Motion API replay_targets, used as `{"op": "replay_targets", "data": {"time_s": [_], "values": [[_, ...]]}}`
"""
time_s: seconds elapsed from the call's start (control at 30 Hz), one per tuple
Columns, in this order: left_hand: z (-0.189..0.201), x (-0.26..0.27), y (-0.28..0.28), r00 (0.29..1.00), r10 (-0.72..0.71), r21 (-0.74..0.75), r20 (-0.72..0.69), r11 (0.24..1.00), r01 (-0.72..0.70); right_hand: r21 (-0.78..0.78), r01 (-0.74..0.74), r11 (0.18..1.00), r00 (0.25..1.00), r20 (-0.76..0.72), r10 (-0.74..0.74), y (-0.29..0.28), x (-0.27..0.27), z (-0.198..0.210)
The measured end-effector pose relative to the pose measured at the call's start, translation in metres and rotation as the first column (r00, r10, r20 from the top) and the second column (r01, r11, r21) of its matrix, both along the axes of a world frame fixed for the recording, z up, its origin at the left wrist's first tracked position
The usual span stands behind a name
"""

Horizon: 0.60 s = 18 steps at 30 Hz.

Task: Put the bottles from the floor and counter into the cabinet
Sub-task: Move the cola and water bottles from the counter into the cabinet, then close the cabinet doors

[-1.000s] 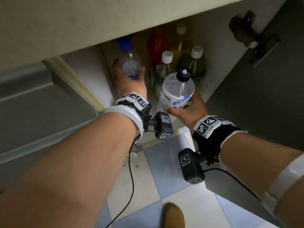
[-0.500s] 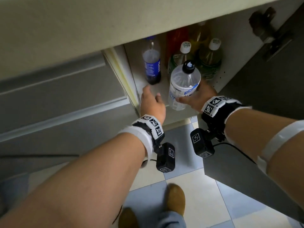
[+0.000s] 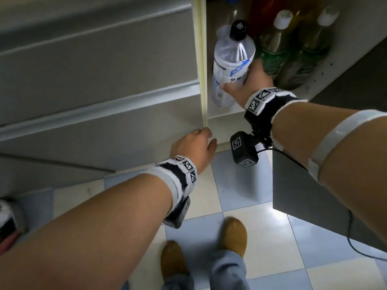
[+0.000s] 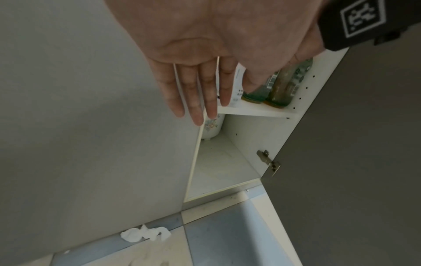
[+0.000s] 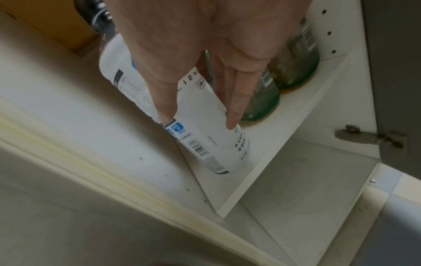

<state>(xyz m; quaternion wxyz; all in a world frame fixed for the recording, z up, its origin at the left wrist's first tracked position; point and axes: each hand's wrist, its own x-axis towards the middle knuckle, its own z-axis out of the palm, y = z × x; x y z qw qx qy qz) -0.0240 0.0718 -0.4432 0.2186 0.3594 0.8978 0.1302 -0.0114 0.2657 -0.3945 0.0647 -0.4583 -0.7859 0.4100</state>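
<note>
1. The right hand [image 3: 249,84] grasps a clear bottle [image 3: 230,59] with a black cap and a white label; the thumb [image 5: 159,93] lies on one side of the label and a finger on the other side.
2. This bottle stands on the cabinet shelf [image 5: 257,172], near its front edge and close to the left wall of the cabinet. It leans a little; whether its bottom lies flat on the shelf cannot be told.
3. Just beside it on the right stand two greenish bottles with white caps [image 3: 274,45], side by side on the same shelf. Behind them, other bottles are only partly seen and dark.
4. The left hand [image 3: 193,147] is released and holds nothing. Its fingers [image 4: 193,100] are straight and close together, and they point at the front edge of the cabinet, below the shelf.
5. The grey cabinet door [image 4: 355,144] stands open on the right, with a metal hinge [image 4: 268,162] on it.
6. In the lower compartment, a white container with a flower pattern [image 4: 212,127] stands at the back.
7. On the checkered floor [image 3: 261,237], a crumpled white paper [image 4: 145,235] lies next to the cabinet base, and two brown shoes [image 3: 234,233] of the person are seen.
</note>
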Motion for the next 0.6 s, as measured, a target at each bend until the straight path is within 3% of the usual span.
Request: {"op": "replay_targets", "data": {"time_s": [0.2,0.37,0.5,0.6], "values": [[0.003,-0.003,-0.015,0.999,-0.04,-0.022,-0.006,0.999,0.04,-0.004,-0.02,1.0,0.986,0.166,0.02,-0.016,0.006,0.001],[0.039,0.009,-0.023,0.997,-0.074,-0.03,0.023,0.997,0.075,0.042,-0.197,0.979,0.907,0.386,0.166,-0.042,0.049,0.023],[0.111,0.035,-0.035,0.989,-0.113,-0.009,0.097,0.993,0.114,0.04,-0.264,0.964,0.84,0.5,0.21,-0.078,0.104,0.092],[0.185,0.056,-0.04,0.975,-0.209,-0.014,0.072,0.977,0.211,0.135,-0.307,0.942,0.849,0.486,0.207,-0.095,0.146,0.172]]}}
